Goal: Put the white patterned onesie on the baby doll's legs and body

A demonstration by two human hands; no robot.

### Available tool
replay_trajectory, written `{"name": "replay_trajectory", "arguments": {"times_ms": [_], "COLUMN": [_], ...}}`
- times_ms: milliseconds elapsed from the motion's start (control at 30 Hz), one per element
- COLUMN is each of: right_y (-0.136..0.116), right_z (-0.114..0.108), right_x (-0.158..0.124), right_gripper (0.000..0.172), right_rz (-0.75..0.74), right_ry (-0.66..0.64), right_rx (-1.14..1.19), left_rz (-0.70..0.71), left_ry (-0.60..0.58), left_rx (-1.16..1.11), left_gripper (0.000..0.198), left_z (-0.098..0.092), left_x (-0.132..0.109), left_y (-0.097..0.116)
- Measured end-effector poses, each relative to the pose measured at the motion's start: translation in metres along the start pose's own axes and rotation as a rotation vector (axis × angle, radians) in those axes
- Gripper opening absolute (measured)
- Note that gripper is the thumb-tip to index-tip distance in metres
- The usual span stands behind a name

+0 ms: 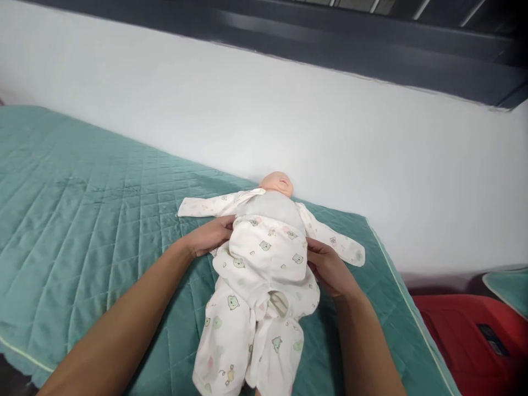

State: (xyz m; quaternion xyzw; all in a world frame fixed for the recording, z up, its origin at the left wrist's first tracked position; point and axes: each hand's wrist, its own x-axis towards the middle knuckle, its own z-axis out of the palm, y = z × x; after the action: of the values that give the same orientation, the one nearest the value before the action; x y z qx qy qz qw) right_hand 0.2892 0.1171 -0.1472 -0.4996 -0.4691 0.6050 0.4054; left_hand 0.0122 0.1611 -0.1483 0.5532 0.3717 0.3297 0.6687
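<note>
A baby doll (277, 184) lies on its back on a green quilted mat (91, 220), head toward the wall. It wears a white printed garment (264, 264) with small animal figures, and its grey cloth torso shows at the chest. My left hand (210, 235) grips the garment's edge at the doll's left side by the waist. On the other side, my right hand (325, 267) pinches the fabric at the same height. Both sleeves lie spread out flat.
A white wall (289, 121) rises directly behind the mat. The mat's right edge (396, 275) runs close to the doll. A red object (466, 330) sits lower down at the right, with another green pad (509, 286) beyond it.
</note>
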Motion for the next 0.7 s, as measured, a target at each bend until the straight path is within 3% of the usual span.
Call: {"name": "replay_trajectory", "arguments": {"times_ms": [100,300,533,700], "right_y": [0.002,0.002,-0.004,-0.006], "right_z": [-0.002,0.003,0.011,0.009], "right_x": [0.000,0.002,0.002,0.001], "right_gripper": [0.039,0.047,0.044,0.039], "right_rz": [0.002,-0.003,0.017,-0.053], "right_ry": [-0.008,-0.033,0.025,0.090], "right_rx": [0.004,-0.090,-0.184,-0.308], "left_rz": [-0.012,0.052,-0.072,-0.025], "left_ry": [-0.009,0.003,0.091,0.110], "left_rx": [-0.039,0.105,0.165,0.019], "left_gripper": [0.047,0.050,0.040,0.038], "left_z": [0.001,0.005,0.011,0.015], "left_x": [0.000,-0.004,-0.008,-0.003], "left_y": [0.000,0.004,0.012,0.010]}}
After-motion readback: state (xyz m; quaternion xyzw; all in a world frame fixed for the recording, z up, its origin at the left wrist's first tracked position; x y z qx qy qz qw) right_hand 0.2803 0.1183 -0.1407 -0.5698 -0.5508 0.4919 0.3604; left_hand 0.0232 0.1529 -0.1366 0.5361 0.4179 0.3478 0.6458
